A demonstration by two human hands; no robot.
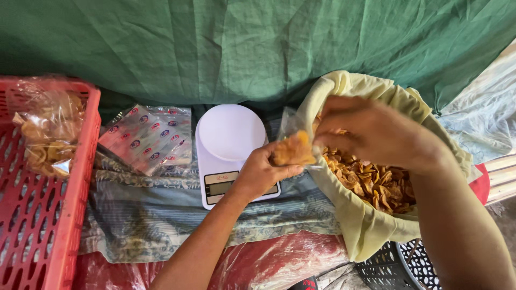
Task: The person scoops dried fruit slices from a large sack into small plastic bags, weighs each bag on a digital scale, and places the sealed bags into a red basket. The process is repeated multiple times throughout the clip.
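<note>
Chip-filled clear bag (293, 150) stands mouth-up, pinched by left hand (260, 172); right hand (376, 134) cupped loosely at its opening.

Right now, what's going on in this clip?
A person's left hand holds a small clear plastic bag of golden fried chips in front of a white digital kitchen scale. The right hand is at the bag's mouth, above a pale cloth-lined sack of chips. A red plastic crate holds one filled bag.
</note>
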